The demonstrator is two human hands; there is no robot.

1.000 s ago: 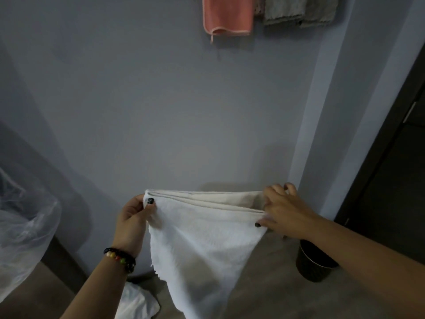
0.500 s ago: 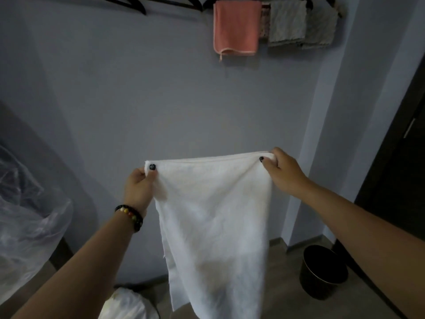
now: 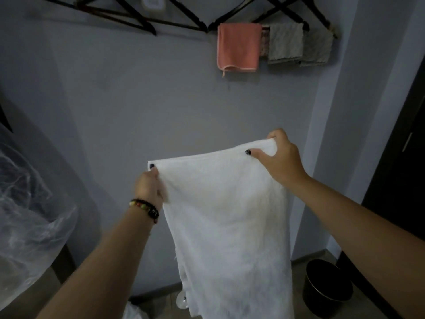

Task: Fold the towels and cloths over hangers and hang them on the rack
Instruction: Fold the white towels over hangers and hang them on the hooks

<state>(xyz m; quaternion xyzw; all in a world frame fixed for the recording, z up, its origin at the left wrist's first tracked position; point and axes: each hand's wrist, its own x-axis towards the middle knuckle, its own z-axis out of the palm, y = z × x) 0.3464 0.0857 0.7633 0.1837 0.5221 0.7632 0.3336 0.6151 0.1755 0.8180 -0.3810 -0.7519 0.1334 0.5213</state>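
A white towel [image 3: 230, 226] hangs down in front of me, stretched by its top edge. My left hand [image 3: 148, 188] pinches its top left corner; a beaded bracelet sits on that wrist. My right hand [image 3: 279, 157] grips the top right corner, held a little higher. High on the wall, dark hangers [image 3: 142, 21] hang empty along the rack at the top left. A pink cloth [image 3: 238, 46] and grey cloths [image 3: 286, 42] are draped over hangers to the right of them.
A clear plastic bag [image 3: 27, 215] bulges at the left edge. A black bin [image 3: 326, 288] stands on the floor at the lower right, beside a dark door [image 3: 404, 157]. The grey wall [image 3: 161, 100] is close ahead.
Both hands have lifted the towel higher and let it hang full length; the right corner has risen above the left. The view has tilted up, bringing the hangers into sight.
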